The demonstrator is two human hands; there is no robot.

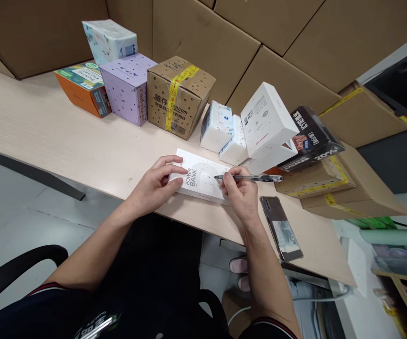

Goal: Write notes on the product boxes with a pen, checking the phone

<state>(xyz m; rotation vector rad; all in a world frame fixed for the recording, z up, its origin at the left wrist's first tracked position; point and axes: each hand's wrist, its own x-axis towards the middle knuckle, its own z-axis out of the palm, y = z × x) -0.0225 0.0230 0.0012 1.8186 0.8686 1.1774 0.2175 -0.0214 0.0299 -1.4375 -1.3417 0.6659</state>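
Observation:
A flat white power bank box (205, 181) lies on the table near its front edge, with black lettering and small dots marked on its top. My left hand (157, 181) holds the box's left end, its fingers bent over the top. In my right hand (240, 190) is a dark pen (260, 178), pinched between thumb and fingers. The pen's tip points left, just at the box's top face. I cannot tell whether it touches. The right hand's lower edge rests over the box's right end.
Behind stand a purple box (124, 84), an orange box (83, 89), a taped brown carton (178, 99), tissue packs (217, 125) and a white box (269, 122). A phone (281, 228) lies right of my forearm. Cartons (316, 179) crowd the table's right end.

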